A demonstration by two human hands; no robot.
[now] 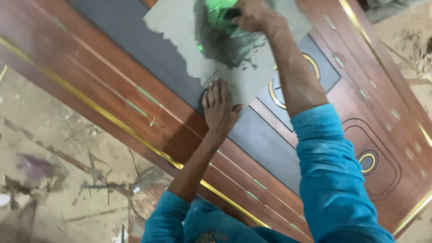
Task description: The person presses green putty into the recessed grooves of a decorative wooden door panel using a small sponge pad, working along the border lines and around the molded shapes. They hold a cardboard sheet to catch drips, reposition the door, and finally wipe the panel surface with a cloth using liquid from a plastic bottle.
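A brown wooden door (112,85) with gold strips and dark grey panels lies flat below me. A grey torn-edged sheet (180,31) rests on its dark panel, smeared black in the middle. My left hand (219,108) presses flat on the sheet's lower edge, fingers spread. My right hand (254,15) is closed around a green object (218,11) at the top of the view, over the black smear. What the green object is cannot be made out. Both arms wear blue sleeves.
A dusty floor (54,171) with wood scraps and debris lies to the left of the door. Gold ring ornaments (368,160) sit in the door's carved panels on the right. More rubble shows at the top right corner.
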